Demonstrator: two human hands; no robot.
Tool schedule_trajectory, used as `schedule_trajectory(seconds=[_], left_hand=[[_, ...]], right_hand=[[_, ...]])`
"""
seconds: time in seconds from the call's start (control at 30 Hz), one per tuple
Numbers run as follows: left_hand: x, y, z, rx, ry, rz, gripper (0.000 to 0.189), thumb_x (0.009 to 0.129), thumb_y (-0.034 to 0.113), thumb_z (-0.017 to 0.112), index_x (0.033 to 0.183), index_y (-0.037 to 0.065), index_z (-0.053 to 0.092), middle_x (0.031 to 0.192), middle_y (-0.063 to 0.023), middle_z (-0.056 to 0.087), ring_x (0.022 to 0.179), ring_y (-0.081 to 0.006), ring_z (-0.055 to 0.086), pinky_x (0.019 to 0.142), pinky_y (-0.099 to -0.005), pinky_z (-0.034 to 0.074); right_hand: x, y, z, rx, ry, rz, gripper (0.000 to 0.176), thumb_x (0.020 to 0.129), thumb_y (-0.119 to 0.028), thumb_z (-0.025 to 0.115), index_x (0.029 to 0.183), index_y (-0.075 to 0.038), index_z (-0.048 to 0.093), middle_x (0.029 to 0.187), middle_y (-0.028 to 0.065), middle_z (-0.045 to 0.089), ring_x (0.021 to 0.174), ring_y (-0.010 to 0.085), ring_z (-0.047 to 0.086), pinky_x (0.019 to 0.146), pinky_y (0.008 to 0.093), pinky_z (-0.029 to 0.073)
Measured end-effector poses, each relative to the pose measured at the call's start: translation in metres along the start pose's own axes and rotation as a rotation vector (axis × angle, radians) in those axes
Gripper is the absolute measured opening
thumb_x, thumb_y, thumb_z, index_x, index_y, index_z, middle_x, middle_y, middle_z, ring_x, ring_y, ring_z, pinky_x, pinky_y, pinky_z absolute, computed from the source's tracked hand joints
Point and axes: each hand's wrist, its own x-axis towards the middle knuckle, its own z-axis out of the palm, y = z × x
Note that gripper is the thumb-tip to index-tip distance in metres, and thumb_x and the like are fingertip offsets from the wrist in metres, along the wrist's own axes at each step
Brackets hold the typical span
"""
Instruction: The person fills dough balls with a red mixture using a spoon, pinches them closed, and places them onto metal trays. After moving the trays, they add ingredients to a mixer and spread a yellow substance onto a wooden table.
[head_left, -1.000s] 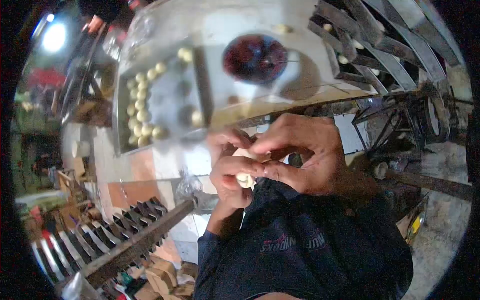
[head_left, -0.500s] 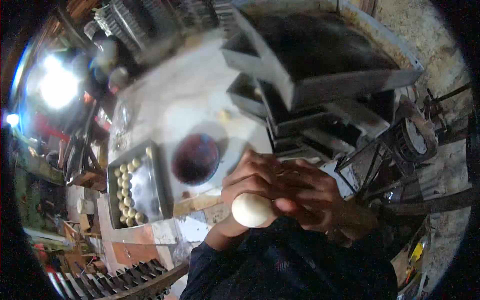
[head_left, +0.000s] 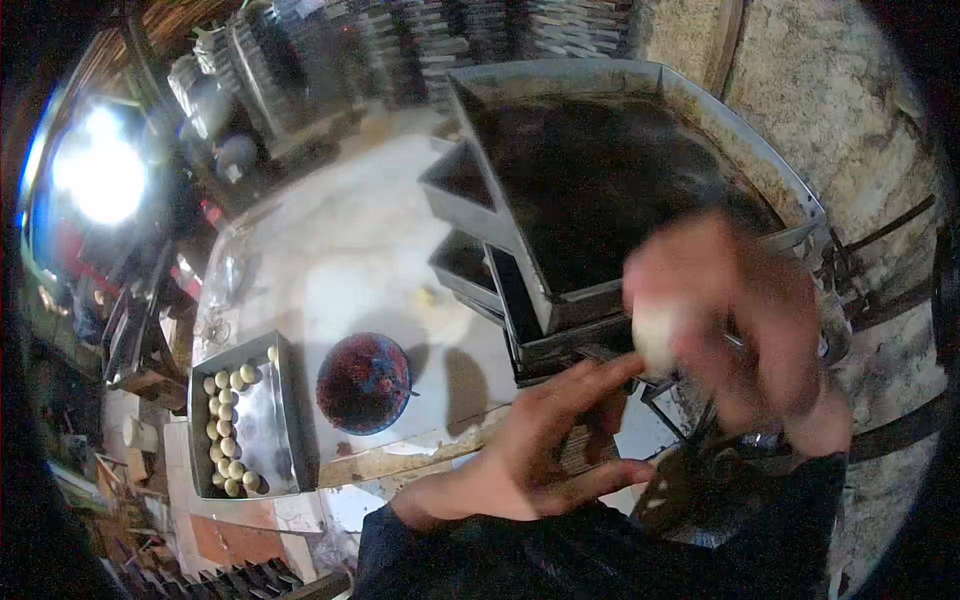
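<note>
A pale, smooth dough ball [head_left: 653,338] is in my right hand [head_left: 745,315], which is raised over the right side and smeared by motion. Its fingers close round the ball. My left hand [head_left: 560,440] is open just below and to the left, thumb and fingers apart, with its fingertips right at the ball's lower edge. Left of my hands, a blue bowl [head_left: 408,396] of dark reddish crumbly filling [head_left: 357,380] stands on the table. Further left sits a metal tray [head_left: 297,425] with several dough balls [head_left: 226,427] along its left side.
Large dark metal trays [head_left: 520,240] are stacked on the right of the pale tabletop [head_left: 340,260]. A small yellowish bit [head_left: 427,297] lies near the bowl. A rough wall [head_left: 830,120] rises at the right, and a bright lamp [head_left: 100,180] shines at the left.
Both hands were together round the dough ball in front of my chest. Now they have parted; the right has carried the ball up and right, and the left has opened.
</note>
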Motion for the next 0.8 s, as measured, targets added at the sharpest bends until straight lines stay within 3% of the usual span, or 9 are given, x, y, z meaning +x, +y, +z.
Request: schedule_trajectory(seconds=[0.1,0.23,0.3,0.43,0.53,0.6,0.63,0.73,0.8], left_hand=[[-0.017,0.004,-0.024,0.161,0.031,0.176,0.049,0.072,0.011,0.077,0.116,0.002,0.057,0.071,-0.0057,0.050,0.059,-0.0161,0.048,0.055,-0.0295,0.040],[-0.068,-0.001,-0.066,0.122,-0.070,0.465,0.040,0.073,0.009,0.075,0.109,0.002,0.062,0.080,-0.0080,0.059,0.068,-0.0181,0.058,0.061,-0.0313,0.046],[-0.109,-0.008,-0.087,0.066,-0.075,0.257,0.034,0.076,0.008,0.072,0.108,0.004,0.062,0.084,-0.0089,0.063,0.075,-0.0248,0.062,0.066,-0.0332,0.049],[-0.205,-0.045,-0.144,0.479,-0.423,-0.423,0.027,0.081,0.011,0.063,0.106,0.005,0.059,0.096,-0.0184,0.062,0.088,-0.0371,0.060,0.074,-0.0408,0.049],[-0.307,-0.069,-0.222,0.701,0.092,-0.590,0.040,0.072,0.004,0.064,0.112,0.003,0.058,0.109,-0.0184,0.060,0.107,-0.0345,0.055,0.102,-0.0385,0.037],[-0.364,-0.101,-0.289,0.831,0.446,-0.661,0.024,0.071,0.014,0.071,0.094,0.009,0.068,0.100,-0.0144,0.064,0.095,-0.0343,0.060,0.089,-0.0404,0.044],[-0.373,-0.094,-0.312,1.278,0.420,-0.811,0.017,0.071,0.018,0.071,0.087,0.010,0.070,0.097,-0.0135,0.066,0.089,-0.0334,0.062,0.080,-0.0405,0.048],[-0.420,-0.150,-0.346,1.004,0.199,-1.133,0.023,0.074,0.029,0.070,0.082,0.008,0.069,0.087,-0.0156,0.066,0.079,-0.0335,0.063,0.068,-0.0412,0.049],[-0.438,-0.193,-0.350,1.104,0.016,-1.099,0.028,0.077,0.033,0.066,0.077,0.005,0.066,0.085,-0.0175,0.065,0.077,-0.0347,0.062,0.066,-0.0413,0.048]], right_hand=[[0.039,0.052,0.005,-0.100,0.040,0.230,0.028,0.095,-0.025,0.048,0.101,0.000,0.058,0.093,0.0125,0.061,0.089,0.0245,0.060,0.078,0.0326,0.047],[0.064,0.068,0.002,-0.363,-0.975,0.561,0.038,0.094,-0.031,0.049,0.117,-0.001,0.056,0.124,0.0121,0.054,0.109,0.0258,0.055,0.089,0.0348,0.043],[0.050,0.076,-0.012,-0.175,-0.844,0.322,0.051,0.096,-0.043,0.037,0.122,-0.001,0.050,0.100,0.0182,0.056,0.093,0.0325,0.056,0.082,0.0425,0.042],[0.054,0.049,0.019,-0.112,0.060,0.093,0.059,0.096,-0.048,0.030,0.116,0.003,0.052,0.110,0.0197,0.056,0.101,0.0332,0.054,0.086,0.0447,0.045],[0.051,-0.001,0.020,-0.341,0.571,-0.009,0.066,0.097,-0.048,0.024,0.100,0.009,0.057,0.110,0.0246,0.055,0.095,0.0378,0.056,0.083,0.0483,0.050],[0.044,-0.029,0.041,-0.392,0.392,0.011,0.061,0.097,-0.043,0.026,0.102,0.009,0.057,0.112,0.0244,0.056,0.098,0.0373,0.056,0.085,0.0474,0.049],[0.037,-0.044,0.049,-0.476,0.229,0.031,0.056,0.098,-0.038,0.028,0.105,0.009,0.057,0.113,0.0242,0.056,0.101,0.0367,0.056,0.087,0.0465,0.048],[0.015,-0.068,0.079,-0.726,-0.252,0.101,0.041,0.100,-0.024,0.035,0.112,0.008,0.058,0.117,0.0237,0.056,0.110,0.0351,0.055,0.092,0.0437,0.045],[0.019,-0.044,0.126,-0.694,-0.064,0.045,0.042,0.101,-0.021,0.029,0.106,0.007,0.060,0.105,0.0228,0.061,0.101,0.0355,0.059,0.086,0.0457,0.048]])
